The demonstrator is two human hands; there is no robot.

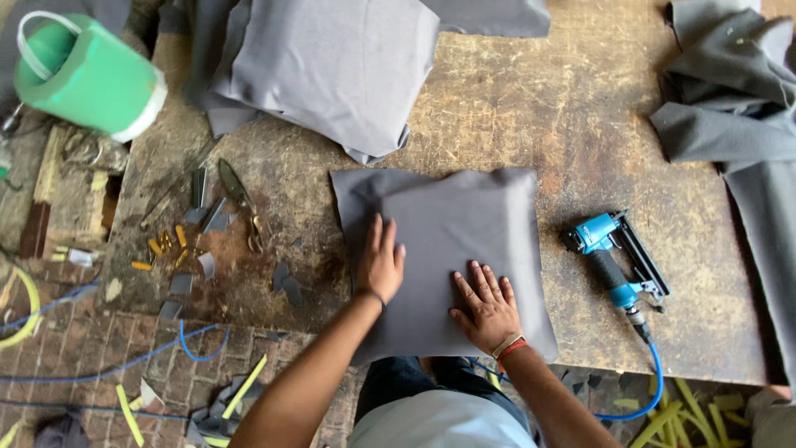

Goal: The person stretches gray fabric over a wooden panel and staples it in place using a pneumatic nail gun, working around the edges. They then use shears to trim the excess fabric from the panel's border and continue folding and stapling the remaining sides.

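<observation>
Grey fabric stretched over a square flat cushion panel (452, 249) lies near the front edge of the worn wooden workbench (531, 108), and both hands rest flat on it. The left hand (381, 261) presses its left side with fingers together and extended; the right hand (485, 305) lies near its lower middle with fingers spread; neither pinches anything. Just right of the panel lies a blue pneumatic staple gun (618, 261) with a blue air hose (651, 373). Behind the panel sits a second grey covered cushion (332, 66); loose grey cloth (730, 108) is heaped far right. Left lie scissors (239, 199) amid scraps, beyond them a green bucket (87, 75).
</observation>
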